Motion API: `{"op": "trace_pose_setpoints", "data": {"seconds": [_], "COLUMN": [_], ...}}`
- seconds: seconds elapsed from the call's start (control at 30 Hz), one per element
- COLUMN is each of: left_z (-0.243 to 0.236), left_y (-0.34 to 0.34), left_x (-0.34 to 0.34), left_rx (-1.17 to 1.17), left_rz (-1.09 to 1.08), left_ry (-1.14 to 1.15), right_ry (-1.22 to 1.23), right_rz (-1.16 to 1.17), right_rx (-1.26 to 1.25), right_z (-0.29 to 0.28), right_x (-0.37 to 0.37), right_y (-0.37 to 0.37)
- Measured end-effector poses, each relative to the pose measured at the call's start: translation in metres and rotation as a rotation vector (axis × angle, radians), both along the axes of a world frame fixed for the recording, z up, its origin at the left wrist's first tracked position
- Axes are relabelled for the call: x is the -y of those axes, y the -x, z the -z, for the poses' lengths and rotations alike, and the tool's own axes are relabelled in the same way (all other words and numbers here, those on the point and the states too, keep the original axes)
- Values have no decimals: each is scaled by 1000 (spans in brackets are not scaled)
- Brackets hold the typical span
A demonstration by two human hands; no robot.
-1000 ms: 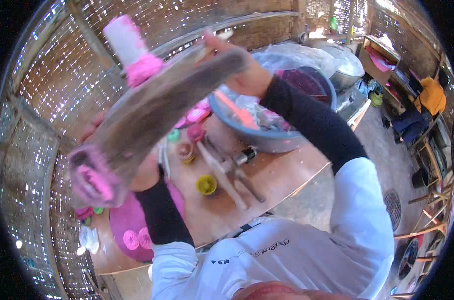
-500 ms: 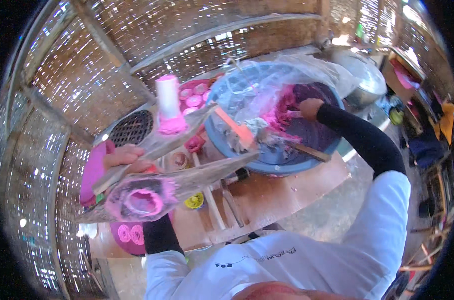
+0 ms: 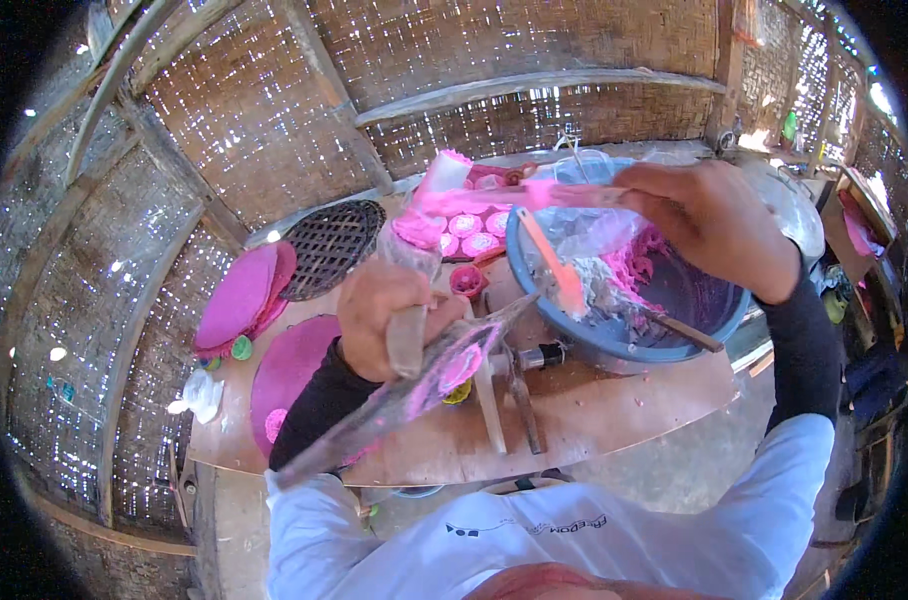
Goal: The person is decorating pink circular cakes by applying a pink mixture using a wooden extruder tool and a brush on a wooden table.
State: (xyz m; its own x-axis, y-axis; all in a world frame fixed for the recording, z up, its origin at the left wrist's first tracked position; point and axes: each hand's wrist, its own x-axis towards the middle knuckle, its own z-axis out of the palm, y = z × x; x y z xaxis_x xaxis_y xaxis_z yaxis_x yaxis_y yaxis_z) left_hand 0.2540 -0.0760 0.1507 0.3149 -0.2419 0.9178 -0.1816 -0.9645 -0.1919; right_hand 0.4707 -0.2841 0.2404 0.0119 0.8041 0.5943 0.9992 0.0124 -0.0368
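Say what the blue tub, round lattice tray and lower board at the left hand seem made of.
Blue tub: probably glossy plastic, by its smooth rim. Round lattice tray: perhaps cane or plastic, matte, by its dark crossing strips; hard to tell. Lower board: likely worn, unpolished wood, by its greyish, streaked surface.

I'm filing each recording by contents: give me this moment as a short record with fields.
Left hand: gripping a weathered brown wooden board, pink-smeared
Right hand: holding a long, thin, pink-coated tool; material unclear
Basin: round blue plastic basin, containing stringy pink material and an orange flat-bladed spatula
Table, left: dark round lattice tray, flat pink mats
Background: brown woven wall
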Motion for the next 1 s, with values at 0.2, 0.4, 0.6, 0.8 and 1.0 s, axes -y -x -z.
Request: {"op": "trace_pose_setpoints", "data": {"seconds": [0.2, 0.4, 0.6, 0.8, 1.0], "left_z": [-11, -14, -11, -28, -15], "left_y": [20, 55, 93, 138, 132], "left_x": [17, 17, -2, -31, -47], "left_rx": [-39, -214, -210, -272, 120], "left_rz": [-23, -72, -77, 291, 772], "left_ry": [-61, -131, 39, 598, 784], "right_ry": [-8, 71, 73, 41, 77], "right_rz": [59, -13, -63, -199, -277], "right_rx": [251, 414, 450, 440, 458], "right_z": [-11, -18, -13, -13, -18], "right_x": [-32, -49, -48, -42, -36], "right_y": [30, 59, 75, 90, 102]}}
